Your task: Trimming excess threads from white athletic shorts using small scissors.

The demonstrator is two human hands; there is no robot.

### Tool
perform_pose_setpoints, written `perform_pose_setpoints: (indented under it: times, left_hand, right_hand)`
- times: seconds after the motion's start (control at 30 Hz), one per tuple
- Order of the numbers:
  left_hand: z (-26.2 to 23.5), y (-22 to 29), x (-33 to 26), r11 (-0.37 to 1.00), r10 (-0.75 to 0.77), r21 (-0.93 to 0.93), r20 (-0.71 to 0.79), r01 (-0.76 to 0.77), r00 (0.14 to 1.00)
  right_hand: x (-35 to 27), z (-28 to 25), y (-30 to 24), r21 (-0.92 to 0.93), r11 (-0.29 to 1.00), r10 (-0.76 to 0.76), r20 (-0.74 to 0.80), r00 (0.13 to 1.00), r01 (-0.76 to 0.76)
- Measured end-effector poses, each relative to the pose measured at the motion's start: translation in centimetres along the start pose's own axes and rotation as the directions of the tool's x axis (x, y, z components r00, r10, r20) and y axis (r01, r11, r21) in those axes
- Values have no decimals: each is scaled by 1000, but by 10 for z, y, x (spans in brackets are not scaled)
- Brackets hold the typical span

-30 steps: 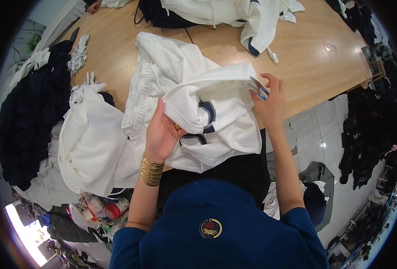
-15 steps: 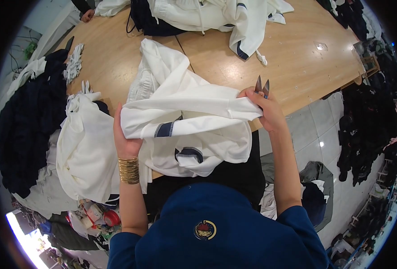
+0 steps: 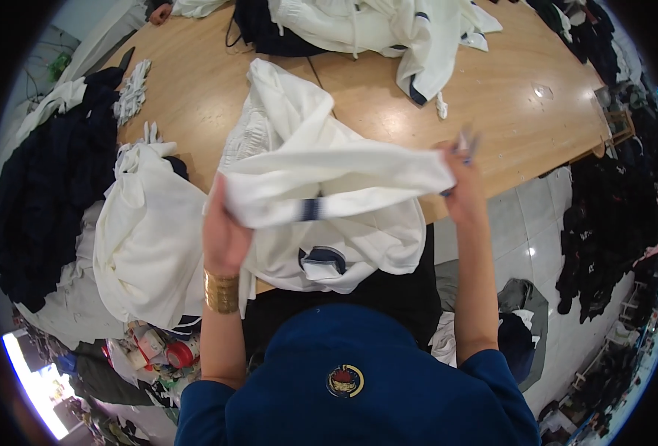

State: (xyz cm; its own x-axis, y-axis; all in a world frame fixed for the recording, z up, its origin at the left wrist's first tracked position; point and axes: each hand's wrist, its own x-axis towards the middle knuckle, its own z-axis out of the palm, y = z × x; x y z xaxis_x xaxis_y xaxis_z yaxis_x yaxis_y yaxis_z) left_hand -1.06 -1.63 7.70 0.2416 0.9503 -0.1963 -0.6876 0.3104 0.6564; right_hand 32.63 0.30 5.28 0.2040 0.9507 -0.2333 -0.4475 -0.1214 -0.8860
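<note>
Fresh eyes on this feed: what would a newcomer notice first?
Probably the white fabric garment with navy bands, spread between the left hand and right hand at centre. Next, the stacked gold-coloured metal bangles on the left wrist, and the blurred, pointed metal blades rising from the right hand.

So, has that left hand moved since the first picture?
Yes: the left hand has moved leftward, now farther left of the table seam.
</note>
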Motion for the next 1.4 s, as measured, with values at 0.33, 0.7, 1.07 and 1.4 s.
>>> perform_pose_setpoints:
  times: [0.33,0.7,1.07,1.4]
  left_hand:
    - [-24,49,-33,143,360,988,-112,64,926]
    - [-74,31,-30,-389,364,920,202,-49,909]
    - [-13,26,-23,837,14,546,-97,41,995]
    - [30,-3,-23,852,-87,522,59,44,995]
  right_hand:
    - [-23,-30,-26,-448,847,-441,-293,848,286]
    - [-95,27,37,-874,172,-95,444,891,454]
    - [-54,-5,-40,-971,-37,-713,191,674,237]
    - [-91,123,-1,-582,506,-348,537,768,636]
